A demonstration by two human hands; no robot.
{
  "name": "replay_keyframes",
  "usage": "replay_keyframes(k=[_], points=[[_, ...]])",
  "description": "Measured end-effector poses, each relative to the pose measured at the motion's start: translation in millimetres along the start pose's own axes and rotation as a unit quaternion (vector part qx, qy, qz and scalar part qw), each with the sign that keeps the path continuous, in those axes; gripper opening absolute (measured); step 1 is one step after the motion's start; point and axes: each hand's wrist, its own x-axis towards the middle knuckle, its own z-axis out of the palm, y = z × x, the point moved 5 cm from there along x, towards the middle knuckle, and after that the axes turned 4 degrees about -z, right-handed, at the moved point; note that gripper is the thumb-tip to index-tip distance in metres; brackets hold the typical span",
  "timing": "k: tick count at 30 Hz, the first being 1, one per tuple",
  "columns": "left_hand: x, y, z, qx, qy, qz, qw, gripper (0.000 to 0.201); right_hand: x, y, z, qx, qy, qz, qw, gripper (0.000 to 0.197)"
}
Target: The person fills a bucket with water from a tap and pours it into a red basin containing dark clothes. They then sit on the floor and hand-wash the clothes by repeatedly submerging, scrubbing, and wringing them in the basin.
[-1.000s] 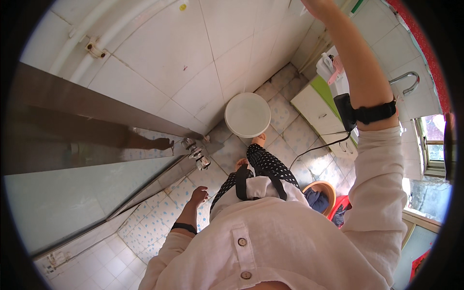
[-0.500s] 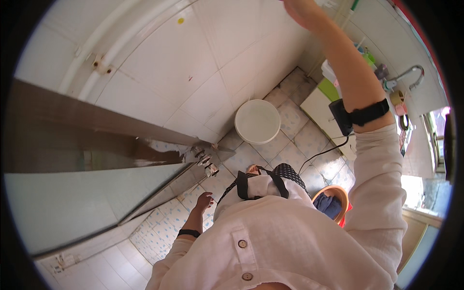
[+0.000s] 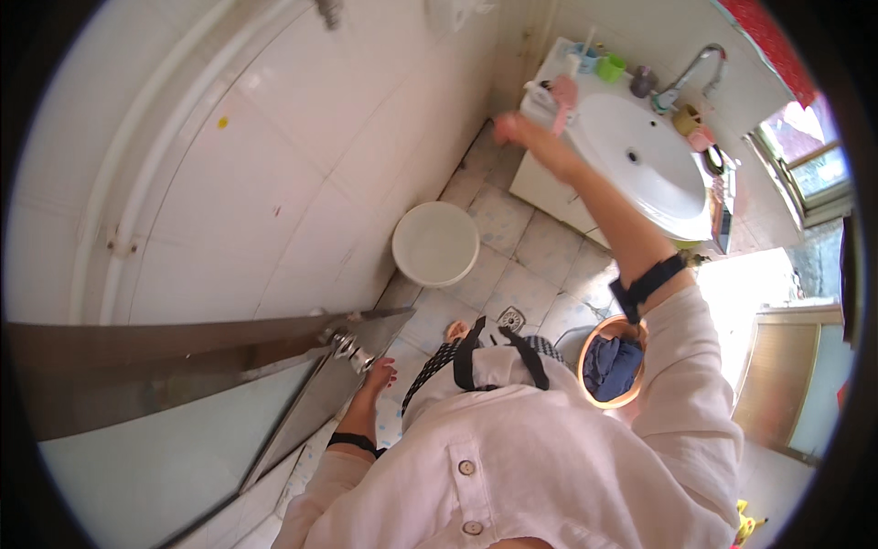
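round white ceramic sink (image 3: 640, 169), smooth round lid (image 3: 435, 243)

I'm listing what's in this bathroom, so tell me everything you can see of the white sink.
The sink is a white oval basin, glossy like ceramic, with a small dark drain near its middle. It sits on a white cabinet against the wall. It looks empty and dry. A curved metal tap arches over its far rim. Small cups and bottles stand around its edges, among them a green cup. The right hand reaches toward its left end, by a pink item; whether it touches the basin is unclear.
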Motion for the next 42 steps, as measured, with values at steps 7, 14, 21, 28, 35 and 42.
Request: replay_keyframes(k=[7,14,21,28,35,42], points=[[15.9,35.1,34.2,0.116,-0.011,0.015,0.993,0.040,-320.2,207.8,-48.6,-0.089,0.085,0.355,0.927,0.059],[-15.6,86.2,75.1,0.252,-0.078,0.022,0.964,0.033,-626.9,214.1,-24.1,-0.105,0.178,0.511,0.834,0.046],[-37.9,178.2,192.2,0.385,-0.097,0.113,0.911,0.036,-842.6,220.0,92.0,0.086,0.365,0.656,0.655,0.039],[-12.0,226.0,319.0,0.414,-0.192,0.179,0.872,0.035,-893.0,208.4,179.1,0.076,0.353,0.658,0.661,0.031],[-22.1,270.9,404.8,0.595,-0.170,0.183,0.764,0.035,-897.3,168.2,177.0,0.092,0.484,0.607,0.623,0.032],[15.0,309.1,489.4,0.660,-0.205,0.112,0.714,0.036,-929.5,144.9,235.1,0.170,0.664,0.579,0.441,0.026]])
